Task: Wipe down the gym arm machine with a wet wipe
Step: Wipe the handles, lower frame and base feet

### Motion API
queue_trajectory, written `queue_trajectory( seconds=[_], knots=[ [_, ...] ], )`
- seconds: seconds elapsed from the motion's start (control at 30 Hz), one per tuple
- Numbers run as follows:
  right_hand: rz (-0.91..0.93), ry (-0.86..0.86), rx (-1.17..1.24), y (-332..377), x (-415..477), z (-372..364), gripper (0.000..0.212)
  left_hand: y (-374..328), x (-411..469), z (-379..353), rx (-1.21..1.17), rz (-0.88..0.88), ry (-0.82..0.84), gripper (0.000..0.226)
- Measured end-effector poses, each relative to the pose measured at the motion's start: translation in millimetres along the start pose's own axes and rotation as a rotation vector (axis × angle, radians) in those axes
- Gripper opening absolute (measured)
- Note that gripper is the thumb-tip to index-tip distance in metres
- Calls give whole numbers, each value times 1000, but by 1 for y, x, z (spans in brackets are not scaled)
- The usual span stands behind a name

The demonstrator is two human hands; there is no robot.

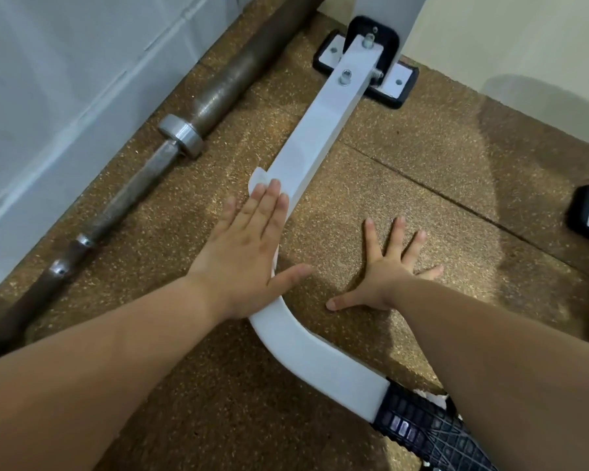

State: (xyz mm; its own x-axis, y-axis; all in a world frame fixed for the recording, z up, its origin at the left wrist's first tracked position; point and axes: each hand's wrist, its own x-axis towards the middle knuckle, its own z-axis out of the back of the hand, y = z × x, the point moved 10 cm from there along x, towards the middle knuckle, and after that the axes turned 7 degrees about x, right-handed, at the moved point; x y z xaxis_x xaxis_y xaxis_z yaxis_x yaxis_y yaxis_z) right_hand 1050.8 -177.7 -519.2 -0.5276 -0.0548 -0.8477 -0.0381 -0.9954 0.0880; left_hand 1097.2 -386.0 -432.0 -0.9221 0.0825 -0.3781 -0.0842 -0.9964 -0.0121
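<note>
Left hand (249, 246) flat, fingers straight, pressing wet wipe (264, 183) onto white machine bar (315, 130). Right hand (386, 270) splayed wide on floor (422, 171). Barbell (170, 137) lies beside wall.

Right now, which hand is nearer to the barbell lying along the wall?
Left. The left hand presses the wet wipe on the white frame bar, beside the barbell; the right hand rests spread on the floor beyond that bar.
</note>
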Motion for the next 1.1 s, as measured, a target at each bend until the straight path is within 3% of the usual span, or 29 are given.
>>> queue_trajectory(
  seconds=[0.2, 0.43, 1.1],
  knots=[
    [11, 7, 18, -1, 2, -1, 170, -9, 66, 28, 51, -42, -106, 103],
    [24, 20, 34, -1, 5, -2, 169, -11, 129, 52, 94, -36, -123, 106],
    [18, 56, 15, -3, 5, -3, 166, -16, 158, 71, 8, -37, -83, 125]
  ],
)
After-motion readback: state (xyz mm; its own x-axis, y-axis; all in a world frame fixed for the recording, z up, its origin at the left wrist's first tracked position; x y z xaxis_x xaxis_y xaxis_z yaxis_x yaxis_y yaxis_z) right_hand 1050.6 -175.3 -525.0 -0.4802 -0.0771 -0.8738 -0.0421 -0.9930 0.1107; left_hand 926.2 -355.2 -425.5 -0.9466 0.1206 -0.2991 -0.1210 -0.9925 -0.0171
